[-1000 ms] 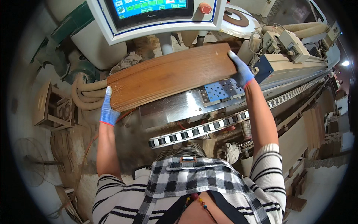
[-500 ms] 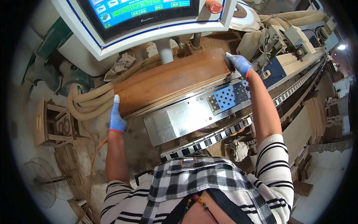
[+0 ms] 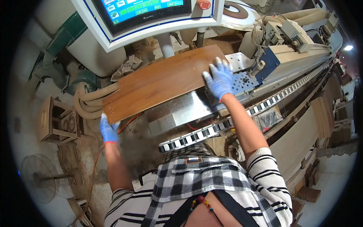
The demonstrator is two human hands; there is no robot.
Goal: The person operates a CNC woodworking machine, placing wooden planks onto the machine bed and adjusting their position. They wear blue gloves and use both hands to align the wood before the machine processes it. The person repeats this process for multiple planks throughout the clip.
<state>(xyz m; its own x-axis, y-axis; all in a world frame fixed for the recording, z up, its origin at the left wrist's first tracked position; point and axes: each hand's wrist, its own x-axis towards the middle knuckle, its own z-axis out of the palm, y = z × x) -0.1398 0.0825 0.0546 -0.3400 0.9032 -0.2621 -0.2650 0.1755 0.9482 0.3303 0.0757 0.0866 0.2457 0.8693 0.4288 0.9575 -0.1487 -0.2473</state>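
Note:
A long brown wood-grain plank lies slantwise over the metal machine bed, its left end sticking out past it. My left hand, in a blue glove with pale fingertips, grips the plank's near left corner. My right hand, gloved the same way, rests on the right end with fingers spread. Beside that hand is a blue plate with holes, partly covered by it. Whatever lies under the plank is hidden.
A control screen panel with a red knob stands beyond the plank. Ribbed hoses and a wooden stool are at left. A roller track runs along the near side. Stacked boards stand at right.
My right hand has gone from gripping the far right end to lying spread on the plank. The left hand has moved left and slightly nearer. Several stacked board edges showed before; now one thin edge shows.

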